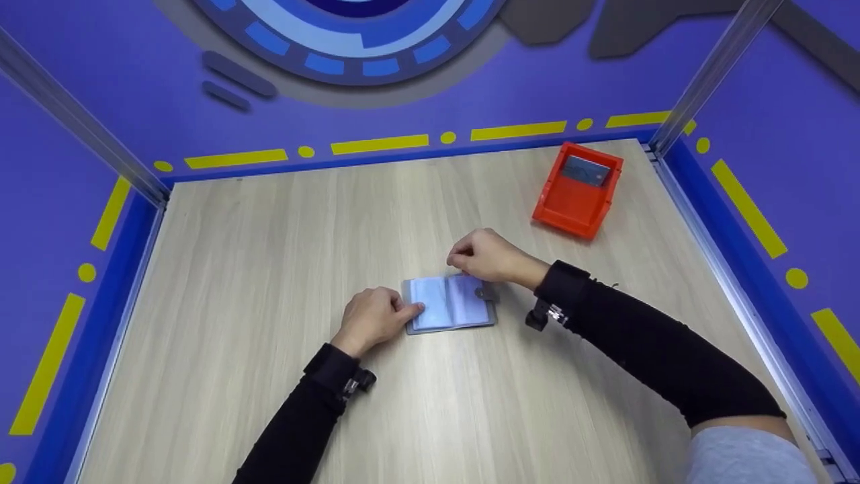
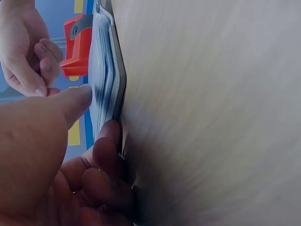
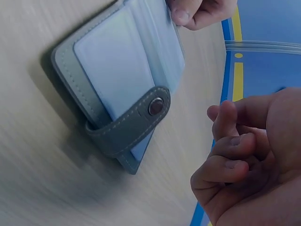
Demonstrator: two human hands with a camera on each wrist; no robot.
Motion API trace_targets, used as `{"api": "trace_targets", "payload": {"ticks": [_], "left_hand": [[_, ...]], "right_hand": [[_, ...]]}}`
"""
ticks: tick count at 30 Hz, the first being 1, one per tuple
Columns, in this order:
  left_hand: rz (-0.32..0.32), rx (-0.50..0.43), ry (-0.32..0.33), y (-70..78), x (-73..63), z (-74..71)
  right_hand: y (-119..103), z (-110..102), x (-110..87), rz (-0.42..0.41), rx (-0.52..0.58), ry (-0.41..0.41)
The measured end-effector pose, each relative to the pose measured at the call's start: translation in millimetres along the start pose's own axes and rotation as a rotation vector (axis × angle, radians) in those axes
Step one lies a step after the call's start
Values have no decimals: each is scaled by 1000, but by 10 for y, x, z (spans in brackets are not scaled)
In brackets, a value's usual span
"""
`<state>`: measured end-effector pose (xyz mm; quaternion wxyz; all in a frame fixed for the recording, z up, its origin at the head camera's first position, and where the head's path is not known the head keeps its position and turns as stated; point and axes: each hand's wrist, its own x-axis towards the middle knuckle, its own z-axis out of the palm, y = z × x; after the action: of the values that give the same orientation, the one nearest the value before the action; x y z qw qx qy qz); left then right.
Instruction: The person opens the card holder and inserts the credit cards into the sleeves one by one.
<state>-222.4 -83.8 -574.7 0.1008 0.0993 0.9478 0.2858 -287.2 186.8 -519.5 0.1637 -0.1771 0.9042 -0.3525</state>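
Note:
An open grey card holder (image 1: 430, 302) with clear plastic sleeves lies on the table. Its snap strap (image 3: 131, 125) sticks out at the right side. My left hand (image 1: 371, 316) pinches the holder's left edge, thumb on the sleeve and a finger against the cover, as the left wrist view shows. Above the holder's upper right corner hovers my right hand (image 1: 487, 254). In the right wrist view its fingers (image 3: 225, 169) are curled and the thumb and forefinger tips meet, with nothing visible between them.
A red tray (image 1: 571, 210) stands at the back right of the wooden table (image 1: 282, 242), with a grey card (image 1: 586, 171) lying in its far end. Blue-purple panels (image 1: 403, 124) with yellow marks wall the table at the back and sides.

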Motion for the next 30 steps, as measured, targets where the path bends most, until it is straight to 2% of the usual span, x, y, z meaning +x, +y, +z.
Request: {"api": "trace_targets", "payload": {"ticks": [7,10,16,23,30], "left_hand": [[-16,5,-4,10,-1,-3],[-19,1,-4,15,2,-1],[-29,-1,-9,10,-7,-6],[-30,-6,-5,2,-13,-12],[-37,-13,-17,5,-16,-11]], "right_hand": [[-16,-124,-31,-15,-22,7],[-19,-252,-52,-10,-35,28],[36,-601,-100,67,-23,83],[244,-1051,-91,140,-34,186],[606,-1448,-84,274,-140,280]]}}
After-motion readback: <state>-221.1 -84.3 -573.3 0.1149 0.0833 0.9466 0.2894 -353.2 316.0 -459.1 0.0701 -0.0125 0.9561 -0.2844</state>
